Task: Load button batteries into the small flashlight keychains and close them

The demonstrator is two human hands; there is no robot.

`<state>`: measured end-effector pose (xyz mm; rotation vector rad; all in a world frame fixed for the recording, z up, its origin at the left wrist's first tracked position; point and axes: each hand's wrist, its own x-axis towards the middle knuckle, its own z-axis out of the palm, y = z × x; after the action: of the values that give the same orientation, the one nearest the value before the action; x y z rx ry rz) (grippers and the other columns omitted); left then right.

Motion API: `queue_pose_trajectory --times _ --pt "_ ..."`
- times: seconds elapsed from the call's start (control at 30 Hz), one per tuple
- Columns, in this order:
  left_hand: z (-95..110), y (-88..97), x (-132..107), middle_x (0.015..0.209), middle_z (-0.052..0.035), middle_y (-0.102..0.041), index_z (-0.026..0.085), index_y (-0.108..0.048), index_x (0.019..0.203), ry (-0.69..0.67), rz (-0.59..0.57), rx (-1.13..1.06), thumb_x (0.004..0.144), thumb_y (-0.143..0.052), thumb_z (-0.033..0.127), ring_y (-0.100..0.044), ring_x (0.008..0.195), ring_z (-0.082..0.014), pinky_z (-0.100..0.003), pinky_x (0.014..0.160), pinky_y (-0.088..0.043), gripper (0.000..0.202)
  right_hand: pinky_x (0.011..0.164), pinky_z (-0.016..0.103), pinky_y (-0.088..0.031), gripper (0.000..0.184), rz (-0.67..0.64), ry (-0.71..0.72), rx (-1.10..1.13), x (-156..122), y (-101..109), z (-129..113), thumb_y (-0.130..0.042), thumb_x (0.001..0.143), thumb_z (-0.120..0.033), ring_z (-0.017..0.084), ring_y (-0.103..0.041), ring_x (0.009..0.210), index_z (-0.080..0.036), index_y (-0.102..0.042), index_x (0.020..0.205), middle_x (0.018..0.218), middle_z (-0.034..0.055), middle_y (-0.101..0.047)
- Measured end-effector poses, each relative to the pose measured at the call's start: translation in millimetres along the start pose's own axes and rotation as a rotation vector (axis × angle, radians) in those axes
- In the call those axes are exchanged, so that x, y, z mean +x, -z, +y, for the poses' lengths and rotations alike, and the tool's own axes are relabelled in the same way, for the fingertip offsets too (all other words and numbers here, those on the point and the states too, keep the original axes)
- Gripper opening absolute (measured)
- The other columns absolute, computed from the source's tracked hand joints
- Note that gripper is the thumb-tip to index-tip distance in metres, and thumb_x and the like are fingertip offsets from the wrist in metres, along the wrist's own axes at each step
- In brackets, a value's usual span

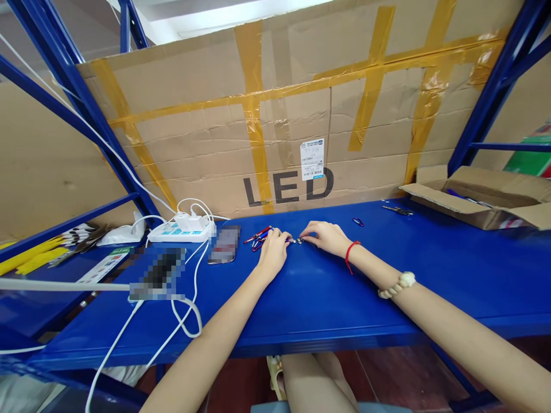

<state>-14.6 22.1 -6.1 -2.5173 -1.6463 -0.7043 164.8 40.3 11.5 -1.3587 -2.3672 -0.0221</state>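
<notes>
My left hand (274,252) rests on the blue tabletop with its fingers closed on a small slim piece with a shiny metal end (293,241). Facing it, my right hand (328,236) pinches a tiny metal part (300,241), too small to name. The two pieces lie close together; whether they touch I cannot tell. Just left of my left hand is a small pile of red and blue carabiners (257,236), partly covered by that hand. A single dark blue carabiner (358,222) lies beyond my right hand.
A bunch of keys (400,211) lies at the back right, near an open cardboard box (482,201). To the left are a phone (224,244), a blurred device (159,272), a power strip (183,230) and loose white cables. Taped cardboard (193,149) stands behind the blue shelf (327,310).
</notes>
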Motion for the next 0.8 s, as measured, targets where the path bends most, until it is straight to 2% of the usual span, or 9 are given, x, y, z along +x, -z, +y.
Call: queue_pose_trajectory --times 0.33,0.57,0.8 --pt "-1 -0.7 -2 0.100 -0.0064 -0.052 0.020 -0.059 0.102 0.056 -0.006 -0.011 0.087 -0.041 0.019 -0.047 0.100 -0.0181 -0.027 0.087 -0.040 0.024 0.058 0.022 -0.038 0.018 0.025 -0.117 -0.049 1 2 11 -0.051 0.082 -0.031 0.015 -0.060 0.082 -0.028 -0.068 0.088 0.096 -0.0015 -0.065" --pt "1 3.6 -2 0.104 -0.0056 -0.054 0.022 -0.059 0.103 0.075 -0.020 0.031 0.086 -0.044 0.020 -0.046 0.104 -0.0198 -0.033 0.091 -0.036 0.023 0.060 0.022 -0.039 0.017 0.024 -0.108 -0.035 2 -1 10 -0.052 0.081 -0.029 0.015 -0.061 0.084 -0.028 -0.067 0.089 0.093 -0.0020 -0.066" --pt "4 7.9 -2 0.104 -0.0048 -0.054 0.022 -0.057 0.096 0.100 0.017 0.026 0.084 -0.046 0.017 -0.046 0.103 -0.0193 -0.033 0.089 -0.034 0.017 0.060 0.022 -0.039 0.019 0.038 -0.090 0.007 2 -4 10 -0.051 0.080 -0.026 0.015 -0.060 0.084 -0.028 -0.067 0.091 0.093 -0.0026 -0.067"
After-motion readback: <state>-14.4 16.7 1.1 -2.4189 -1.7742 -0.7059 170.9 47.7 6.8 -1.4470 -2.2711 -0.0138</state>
